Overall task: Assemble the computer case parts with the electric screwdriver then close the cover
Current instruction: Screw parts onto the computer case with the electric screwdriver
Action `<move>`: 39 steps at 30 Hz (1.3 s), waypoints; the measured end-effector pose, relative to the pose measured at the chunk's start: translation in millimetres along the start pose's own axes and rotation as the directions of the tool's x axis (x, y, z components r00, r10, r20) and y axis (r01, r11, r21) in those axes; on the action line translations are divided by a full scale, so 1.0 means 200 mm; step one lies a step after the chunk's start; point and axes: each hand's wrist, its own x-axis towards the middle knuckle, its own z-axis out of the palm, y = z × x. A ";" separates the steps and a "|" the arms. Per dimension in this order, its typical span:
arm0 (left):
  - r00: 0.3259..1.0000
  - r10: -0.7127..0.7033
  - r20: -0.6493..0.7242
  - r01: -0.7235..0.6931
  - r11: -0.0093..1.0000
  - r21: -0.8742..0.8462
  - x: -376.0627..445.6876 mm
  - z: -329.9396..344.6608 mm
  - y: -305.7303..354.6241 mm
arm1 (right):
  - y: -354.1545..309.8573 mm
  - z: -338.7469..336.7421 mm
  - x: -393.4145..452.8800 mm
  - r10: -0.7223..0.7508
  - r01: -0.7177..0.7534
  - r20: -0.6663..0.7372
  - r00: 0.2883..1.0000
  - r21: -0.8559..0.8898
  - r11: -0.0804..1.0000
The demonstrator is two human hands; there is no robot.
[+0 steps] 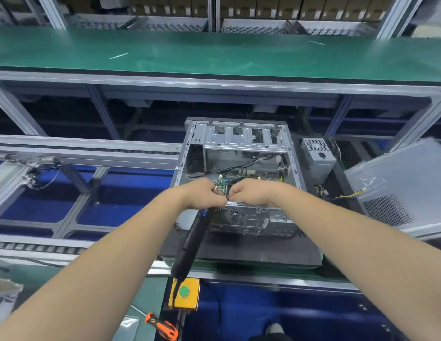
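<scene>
A: Where is the computer case [239,173] in relation to the hands?

B: Straight ahead of both. It lies on a dark mat [251,252] on the conveyor frame, open side up. Both hands meet at its near rear edge, above the perforated fan grille [228,216].

A: What is the left hand [202,194] doing?

B: Its fingers are curled round the front end of the electric screwdriver [193,238], gripping it. The black body slants down and back under the left forearm toward a yellow button box [184,294] with a green button.

A: And the right hand [249,193]?

B: Its fingers are bent and close together at the case rim, touching the left hand's fingertips. They seem to pinch something small there, but I cannot tell what it is.

A: How does the case look?

B: Bare grey metal, cover off. A drive cage [244,137] spans the far end, black cables run across the middle, and a green motherboard [241,177] shows just beyond the hands.

A: Anything beside it?

B: A grey power supply [318,158] stands just to its right with loose wires. Further right, a perforated side panel [404,188] leans tilted. An orange-handled screwdriver [162,327] lies near the bottom edge.
</scene>
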 end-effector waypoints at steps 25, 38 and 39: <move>0.992 0.014 -0.126 -0.016 1.000 -0.018 -0.01 0.08 -0.02 | -0.19 0.07 -0.07 0.022 0.147 -0.355 0.935 0.440 0.886; 0.973 0.120 0.195 -0.120 0.993 -0.011 -0.03 -0.01 0.00 | -0.21 0.16 -0.18 0.093 0.197 -0.384 0.919 0.649 0.735; 0.964 0.099 0.246 -0.100 0.995 -0.007 -0.02 -0.03 0.00 | -0.20 0.14 -0.20 0.114 0.202 -0.397 0.911 0.670 0.714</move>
